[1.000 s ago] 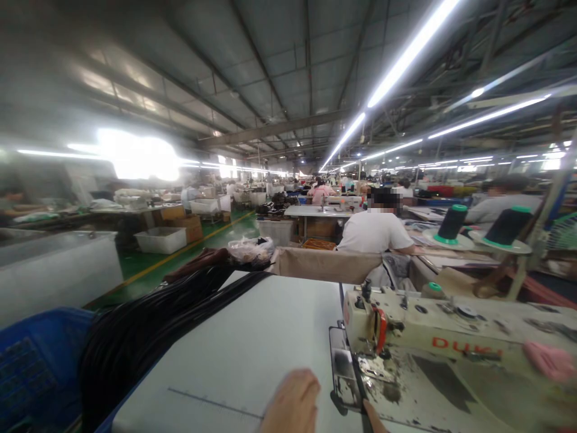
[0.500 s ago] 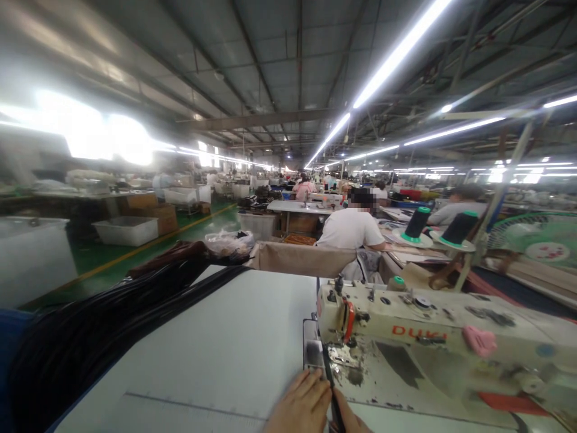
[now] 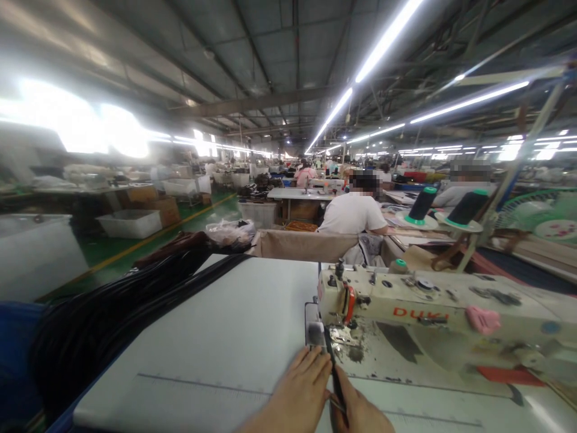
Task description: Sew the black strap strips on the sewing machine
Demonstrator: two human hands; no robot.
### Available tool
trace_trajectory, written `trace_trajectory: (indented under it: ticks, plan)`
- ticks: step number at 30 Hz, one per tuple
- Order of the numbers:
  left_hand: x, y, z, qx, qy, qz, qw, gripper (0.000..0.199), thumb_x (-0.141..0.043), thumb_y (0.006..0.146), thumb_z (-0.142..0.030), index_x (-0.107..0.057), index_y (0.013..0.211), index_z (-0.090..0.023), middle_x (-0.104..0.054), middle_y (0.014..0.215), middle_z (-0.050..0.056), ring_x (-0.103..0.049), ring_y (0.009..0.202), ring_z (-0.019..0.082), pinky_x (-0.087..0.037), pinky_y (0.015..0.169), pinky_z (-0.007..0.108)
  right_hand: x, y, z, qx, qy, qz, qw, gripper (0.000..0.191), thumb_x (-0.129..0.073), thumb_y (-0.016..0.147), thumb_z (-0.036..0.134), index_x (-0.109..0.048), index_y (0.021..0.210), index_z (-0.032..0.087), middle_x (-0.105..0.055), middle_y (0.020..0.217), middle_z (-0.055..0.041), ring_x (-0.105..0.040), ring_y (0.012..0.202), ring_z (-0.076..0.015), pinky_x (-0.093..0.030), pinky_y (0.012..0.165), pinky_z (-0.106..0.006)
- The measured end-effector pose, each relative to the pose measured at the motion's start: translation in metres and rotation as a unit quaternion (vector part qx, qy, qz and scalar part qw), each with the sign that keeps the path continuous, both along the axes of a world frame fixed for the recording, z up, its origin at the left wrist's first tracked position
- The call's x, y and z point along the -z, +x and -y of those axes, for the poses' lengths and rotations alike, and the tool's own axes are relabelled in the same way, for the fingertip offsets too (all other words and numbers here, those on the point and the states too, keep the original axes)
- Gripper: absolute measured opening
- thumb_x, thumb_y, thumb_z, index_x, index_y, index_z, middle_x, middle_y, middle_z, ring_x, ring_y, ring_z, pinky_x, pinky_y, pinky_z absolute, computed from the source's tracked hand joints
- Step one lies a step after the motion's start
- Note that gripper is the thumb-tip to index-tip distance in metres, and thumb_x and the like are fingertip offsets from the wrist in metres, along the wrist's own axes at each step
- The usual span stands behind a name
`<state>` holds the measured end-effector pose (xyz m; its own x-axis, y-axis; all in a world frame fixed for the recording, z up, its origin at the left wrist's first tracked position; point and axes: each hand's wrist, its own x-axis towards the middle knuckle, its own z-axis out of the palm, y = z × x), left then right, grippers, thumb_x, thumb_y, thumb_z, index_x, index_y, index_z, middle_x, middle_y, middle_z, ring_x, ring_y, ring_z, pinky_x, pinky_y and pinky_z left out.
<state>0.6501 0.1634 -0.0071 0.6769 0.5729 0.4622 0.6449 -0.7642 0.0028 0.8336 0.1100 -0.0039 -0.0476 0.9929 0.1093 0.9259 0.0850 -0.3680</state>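
Observation:
In the head view, a narrow black strip (image 3: pixel 337 385) runs from between my hands up to the needle area of a white sewing machine (image 3: pixel 387 313). My left hand (image 3: pixel 304 385) lies flat left of the strip, fingers stretched out, their tips at the metal plate in front of the needle. On the strip's right side is my right hand (image 3: pixel 358 406), index finger pointing along it and the other fingers curled around its lower part. A small thin shape between the hands is too blurred to name. The white table (image 3: pixel 234 325) lies under both hands.
A heap of long black strips (image 3: pixel 117 325) hangs over the table's left edge. Behind the machine stand two dark thread cones (image 3: pixel 421 205) and a cloth-lined bin (image 3: pixel 306 245). A person in a white shirt (image 3: pixel 351 213) sits beyond it. A green fan (image 3: pixel 541 216) is at right.
The camera has tipped down slightly, so the table and machine sit higher in view and more of both hands shows. My hands stay beside the black strip at the needle area.

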Motion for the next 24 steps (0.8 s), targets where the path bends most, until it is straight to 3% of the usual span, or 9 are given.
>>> trace_trajectory:
  ticks: [5, 9, 17, 24]
  plan:
    - [-0.018, -0.001, 0.011, -0.015, -0.039, -0.017, 0.999, 0.05, -0.041, 0.108, -0.031, -0.045, 0.155, -0.016, -0.049, 0.16, 0.008, -0.041, 0.151, 0.022, -0.032, 0.126, 0.042, -0.02, -0.009, 0.012, 0.005, 0.055, 0.022, 0.998, 0.051, -0.051, 0.096, 0.018, -0.056, 0.147, 0.021, -0.08, 0.106, -0.0099, -0.078, 0.084, -0.0225, -0.054, 0.069, -0.027]
    - [-0.023, -0.004, 0.01, -0.006, -0.077, -0.032, 0.997, 0.048, -0.041, 0.108, -0.03, -0.046, 0.153, -0.015, -0.049, 0.16, 0.009, -0.038, 0.153, 0.024, -0.029, 0.127, 0.045, -0.03, -0.014, 0.016, 0.015, 0.08, 0.036, 0.996, 0.046, -0.056, 0.095, 0.022, -0.059, 0.142, 0.018, -0.08, 0.097, -0.0095, -0.076, 0.077, -0.0214, -0.051, 0.065, -0.026]
    - [-0.024, -0.002, -0.005, -0.021, -0.124, -0.036, 0.991, 0.048, -0.04, 0.108, -0.031, -0.046, 0.152, -0.016, -0.047, 0.161, 0.01, -0.034, 0.155, 0.025, -0.027, 0.127, 0.05, -0.021, -0.01, 0.025, -0.018, 0.181, -0.013, 0.983, 0.034, -0.052, 0.09, 0.012, -0.067, 0.12, 0.016, -0.078, 0.096, -0.0082, -0.071, 0.078, -0.0182, -0.048, 0.072, -0.025]
    - [-0.027, 0.001, -0.022, -0.045, -0.145, -0.025, 0.988, 0.045, -0.04, 0.108, -0.032, -0.05, 0.15, -0.022, -0.052, 0.158, 0.008, -0.035, 0.155, 0.025, -0.022, 0.128, 0.054, -0.024, -0.011, 0.027, -0.029, 0.185, -0.013, 0.982, 0.023, -0.051, 0.092, 0.01, -0.067, 0.108, 0.017, -0.072, 0.082, -0.0042, -0.065, 0.072, -0.0172, -0.041, 0.068, -0.026]
